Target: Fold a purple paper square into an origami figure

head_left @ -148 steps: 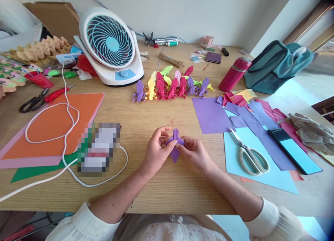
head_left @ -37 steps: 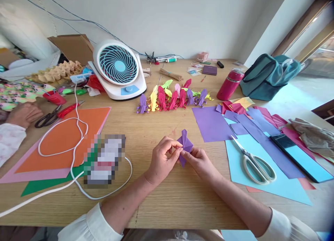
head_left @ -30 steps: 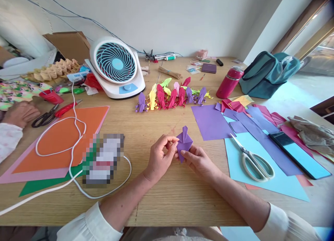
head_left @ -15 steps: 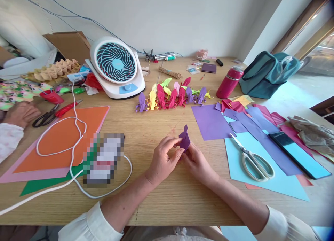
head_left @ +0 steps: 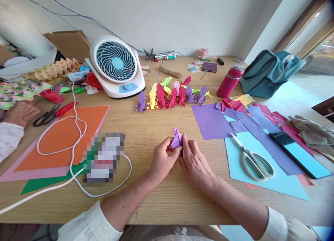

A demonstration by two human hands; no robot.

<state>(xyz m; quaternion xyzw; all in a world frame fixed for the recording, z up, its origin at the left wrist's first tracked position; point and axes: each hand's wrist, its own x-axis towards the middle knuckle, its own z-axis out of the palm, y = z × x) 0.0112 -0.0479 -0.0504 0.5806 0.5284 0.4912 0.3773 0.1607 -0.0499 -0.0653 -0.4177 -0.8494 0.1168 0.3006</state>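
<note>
With our left hand [head_left: 162, 161] we pinch a folded purple origami piece [head_left: 177, 139] between thumb and fingers while our right hand [head_left: 197, 166] grips its right edge, and we hold it above the wooden table [head_left: 133, 129], nearer us than the clustered colourful origami figures [head_left: 172, 98] and left of the white-handled scissors [head_left: 257, 166].

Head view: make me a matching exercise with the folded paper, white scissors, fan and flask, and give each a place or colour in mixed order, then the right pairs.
Things
1. folded paper
2. white scissors
3. fan
4. flask

Places or colours
A. white and blue
B. on the light blue sheet
C. left of the teal bag
D. in the left hand

Pairs: 1-D, 2-B, 3-A, 4-C
</note>
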